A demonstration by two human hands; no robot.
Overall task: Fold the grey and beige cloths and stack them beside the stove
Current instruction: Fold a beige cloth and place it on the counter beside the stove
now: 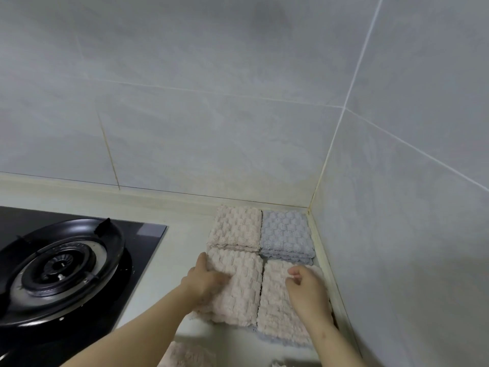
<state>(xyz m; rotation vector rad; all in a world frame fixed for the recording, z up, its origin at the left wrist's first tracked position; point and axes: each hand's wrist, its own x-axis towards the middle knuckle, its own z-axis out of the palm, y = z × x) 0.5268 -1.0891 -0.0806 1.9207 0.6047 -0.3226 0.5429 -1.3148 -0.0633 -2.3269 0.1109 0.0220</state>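
Four piles of folded waffle-textured cloths lie in the counter corner to the right of the stove (60,263). At the back are a beige pile (235,226) and a grey pile (285,234). In front, a beige pile (240,292) sits on the left, and a beige cloth (272,305) lies on a grey one (267,339) on the right. My left hand (205,279) presses on the front left beige pile, thumb along its left edge. My right hand (307,290) hovers over or rests on the front right beige cloth, fingers loosely curled, holding nothing.
The black glass stove with its round burner takes up the left. Grey tiled walls meet in a corner right behind and beside the piles. More beige cloth (188,356) shows at the bottom edge, and a small scrap (277,364) beside it.
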